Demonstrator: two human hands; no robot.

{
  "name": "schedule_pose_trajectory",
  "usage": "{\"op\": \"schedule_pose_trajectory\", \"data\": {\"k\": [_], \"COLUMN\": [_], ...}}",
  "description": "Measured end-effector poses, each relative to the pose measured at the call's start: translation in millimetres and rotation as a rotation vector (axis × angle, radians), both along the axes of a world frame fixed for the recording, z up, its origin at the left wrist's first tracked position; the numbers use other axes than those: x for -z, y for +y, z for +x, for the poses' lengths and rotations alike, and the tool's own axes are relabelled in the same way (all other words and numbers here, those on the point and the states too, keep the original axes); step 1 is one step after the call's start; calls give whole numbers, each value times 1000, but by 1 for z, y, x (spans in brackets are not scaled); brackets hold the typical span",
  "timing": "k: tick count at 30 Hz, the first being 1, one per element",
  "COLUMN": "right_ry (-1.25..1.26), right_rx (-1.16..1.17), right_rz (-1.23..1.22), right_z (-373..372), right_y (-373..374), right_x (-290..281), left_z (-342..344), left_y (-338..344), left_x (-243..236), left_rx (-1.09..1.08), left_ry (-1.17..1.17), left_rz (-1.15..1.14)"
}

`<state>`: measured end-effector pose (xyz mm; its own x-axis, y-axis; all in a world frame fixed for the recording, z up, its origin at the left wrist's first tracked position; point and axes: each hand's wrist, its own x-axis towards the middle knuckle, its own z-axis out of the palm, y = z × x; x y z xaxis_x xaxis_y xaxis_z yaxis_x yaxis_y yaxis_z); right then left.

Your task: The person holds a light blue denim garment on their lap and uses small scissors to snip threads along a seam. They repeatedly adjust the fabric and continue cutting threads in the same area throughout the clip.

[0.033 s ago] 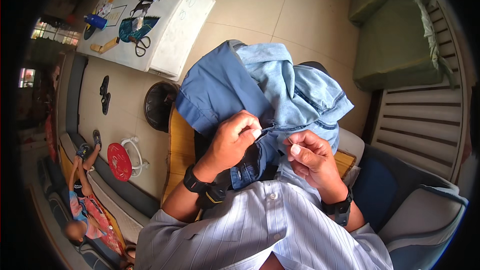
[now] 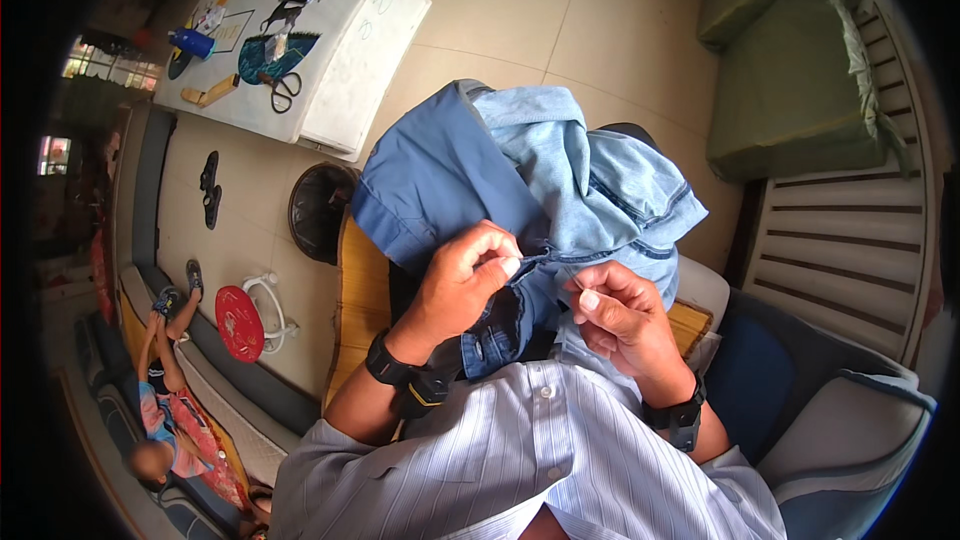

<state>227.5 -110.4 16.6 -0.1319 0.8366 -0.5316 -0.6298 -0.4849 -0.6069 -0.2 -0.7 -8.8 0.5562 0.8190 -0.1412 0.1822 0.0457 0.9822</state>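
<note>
While the crumpled blue denim garment lies bunched over the person's lap, the left hand pinches a fold of it at the seam and the right hand, fingers closed, grips something too small to make out. Both hands sit as they did in the earlier frame, so the work has not moved on. Scissors lie on the white desk beyond.

Single head-worn fisheye view, facing steeply down from above the person's chest, close over both hands, tiled floor curving away toward the dark rim
</note>
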Motion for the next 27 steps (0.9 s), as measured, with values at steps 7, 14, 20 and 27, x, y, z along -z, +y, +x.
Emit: {"op": "schedule_pose_trajectory", "data": {"k": [7, 14, 20, 27], "right_ry": [41, 39, 78, 279], "right_rx": [-62, -55, -86, -145], "right_rz": [-27, -40, -94, -143], "right_z": [-7, -5, -4, -10], "right_y": [3, 2, 4, 9], "right_x": [3, 1, 0, 14], "left_z": [-9, 13, 12, 8], "left_y": [-2, 1, -1, -8], "left_x": [5, -5, -7, -12], "left_rx": [-85, 56, 11, -75], "left_ry": [-174, 76, 95, 144], "left_rz": [-168, 395, 492, 521]}}
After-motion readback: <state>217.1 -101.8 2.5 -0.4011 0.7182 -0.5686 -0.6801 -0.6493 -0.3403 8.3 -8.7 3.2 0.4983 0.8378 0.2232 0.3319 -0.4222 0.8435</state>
